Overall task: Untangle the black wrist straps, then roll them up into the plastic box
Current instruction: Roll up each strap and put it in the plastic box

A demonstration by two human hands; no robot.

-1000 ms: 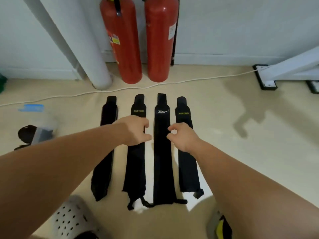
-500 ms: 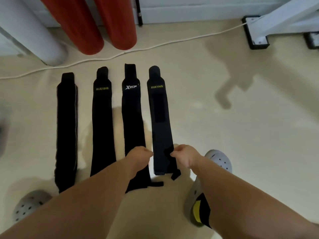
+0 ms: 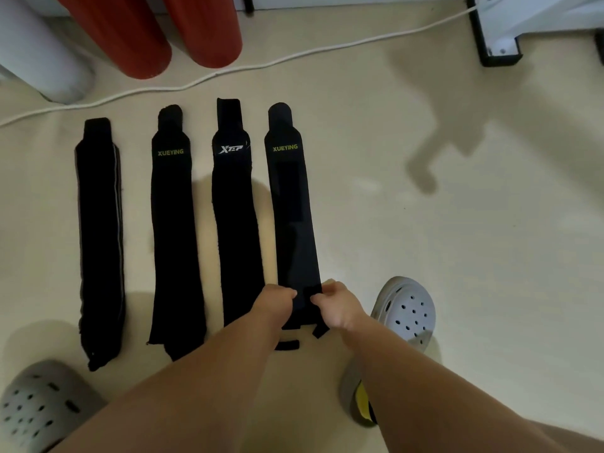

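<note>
Four straps lie untangled in a row, none rolled; the left hand (image 3: 276, 297) and right hand (image 3: 335, 302) pinch the near end of the rightmost strap (image 3: 291, 204) at lower centre, and no box shows.

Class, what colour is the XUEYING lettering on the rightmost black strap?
Yellow-green lettering on the rightmost black wrist strap; see head view.

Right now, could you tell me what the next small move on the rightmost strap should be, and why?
Probably tuck that end over and start rolling away from the body: the left hand and right hand pinch the near end of the rightmost XUEYING strap, which lies flat and untangled.
</note>
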